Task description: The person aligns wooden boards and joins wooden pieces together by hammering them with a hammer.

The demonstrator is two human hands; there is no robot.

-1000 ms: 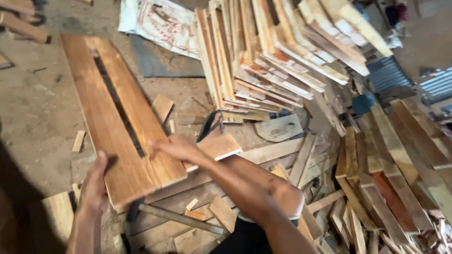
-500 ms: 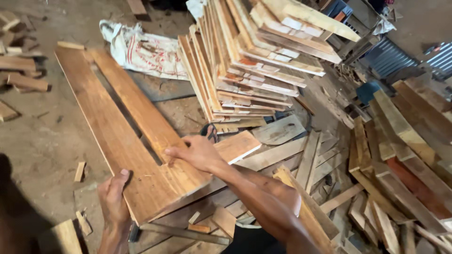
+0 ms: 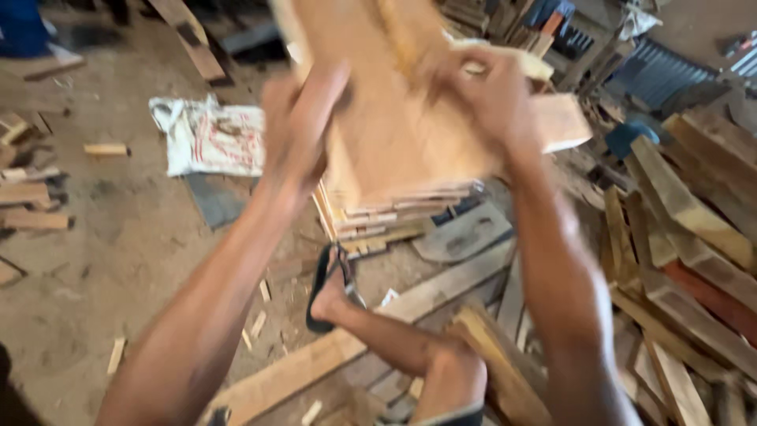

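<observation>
Wooden slatted panel [image 3: 394, 118] now lifted off floor; my left hand [image 3: 296, 130] and right hand [image 3: 493, 102] clamp its edges, ready for stack [image 3: 402, 217].

A bare dirt floor [image 3: 118, 260] carries everything; at ten o'clock a crumpled white printed sack [image 3: 209, 136] lies flat, a dark sheet [image 3: 211, 201] just beside its lower edge; at nine o'clock short wood offcuts [image 3: 31, 197] are scattered (one small block [image 3: 105, 149] lies apart from them); at six o'clock a long plank [image 3: 371, 331] runs diagonally; at three o'clock loose boards [image 3: 686, 260] are heaped; near centre a stack of slats [image 3: 394, 221] rests, a sandalled foot [image 3: 331, 284] just beside it.
</observation>
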